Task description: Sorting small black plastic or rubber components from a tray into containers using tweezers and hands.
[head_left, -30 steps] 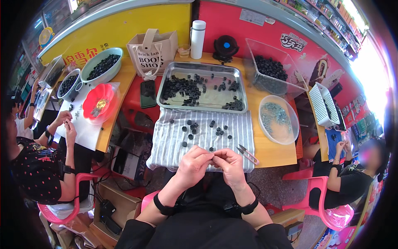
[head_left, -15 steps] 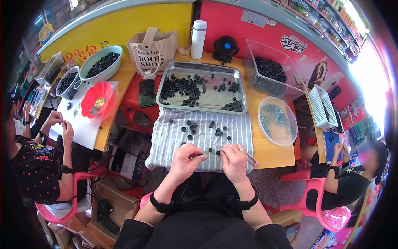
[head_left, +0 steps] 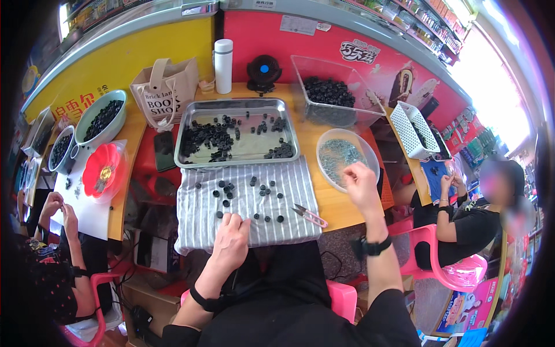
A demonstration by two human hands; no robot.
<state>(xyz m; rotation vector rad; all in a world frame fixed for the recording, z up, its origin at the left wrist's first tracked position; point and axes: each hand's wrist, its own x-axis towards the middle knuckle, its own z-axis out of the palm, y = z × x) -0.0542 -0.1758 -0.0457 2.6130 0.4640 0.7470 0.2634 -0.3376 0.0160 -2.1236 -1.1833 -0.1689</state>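
Note:
My left hand [head_left: 231, 238] rests on the front of the grey-striped cloth [head_left: 199, 222], its fingers curled together; whatever they may hold is hidden. Beside it lie several small round black caps [head_left: 280, 219], scattered over the cloth. Over on the right, my right hand [head_left: 362, 186] hangs above the near rim of a round clear tub [head_left: 324, 184], with its fingertips drawn together. Inside that tub are many tiny silvery-grey pieces [head_left: 341, 151], too small to name. A pair of pink-handled thread snips [head_left: 310, 216] lies between my hands, blades toward the caps.
Behind the cloth stands a metal tray [head_left: 293, 124] of black caps. A clear bin [head_left: 347, 118] of caps, a black fan [head_left: 264, 72], a white bottle [head_left: 223, 66] and a canvas bag [head_left: 165, 95] line the back. One person sits left near a red bowl [head_left: 92, 156], another right.
My right hand has left the cloth's front edge and reached right to the round tub, uncovering the snips. My left hand stays at the cloth. The whole view has swung right.

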